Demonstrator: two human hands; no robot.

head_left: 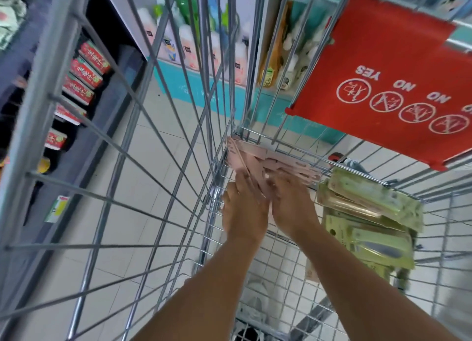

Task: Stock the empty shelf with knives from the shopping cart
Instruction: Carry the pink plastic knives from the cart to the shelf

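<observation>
Both my arms reach down into the wire shopping cart [163,126]. A stack of pink knife packs [268,162] lies in the cart's far left corner. My left hand [242,208] and my right hand [291,205] lie side by side on the near end of that pink stack, fingers stretched forward over it. Motion blur hides whether any finger curls under a pack. A pile of green knife packs [367,220] lies to the right of my right hand on the cart floor.
The red child-seat flap [383,67] with warning signs hangs at the cart's upper right. Through the wires, a dark shelf with red boxes [84,77] stands on the left, and a turquoise shelf of bottles [194,44] stands ahead. White floor tiles show below.
</observation>
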